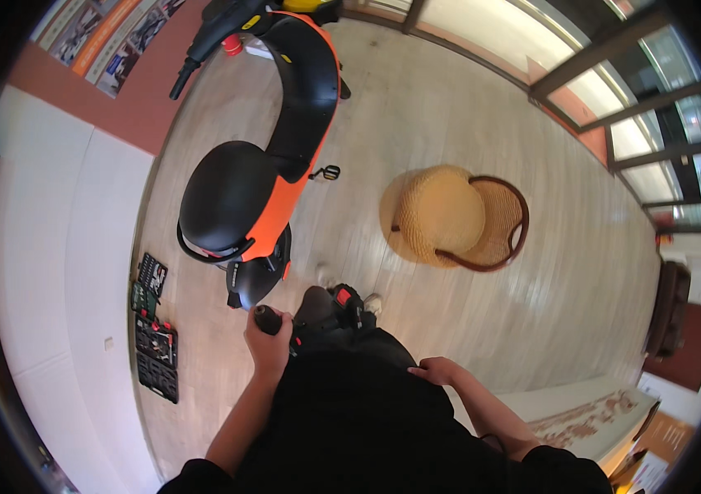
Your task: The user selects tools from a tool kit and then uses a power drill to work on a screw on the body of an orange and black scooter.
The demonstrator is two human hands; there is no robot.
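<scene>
My left hand [270, 344] is wrapped round a black drill-like tool [268, 319], its round nose facing up. The rest of that tool is hidden by the hand. Low at my right side, my right hand [439, 372] has its fingers curled against my black clothing [358, 412]; what they pinch, if anything, does not show. Just ahead of my left hand stands an orange and black scooter [284, 198] with a black seat [229, 193]. A black and red object [345, 298] lies in front of my legs, its kind unclear.
Open black tool cases [156, 350] lie on the floor along the white wall [70, 247] at the left. A woven wicker chair [449, 216] with a brown rim stands right of the scooter. Framed windows [614, 115] line the far right; a brown sofa [668, 309] sits beyond.
</scene>
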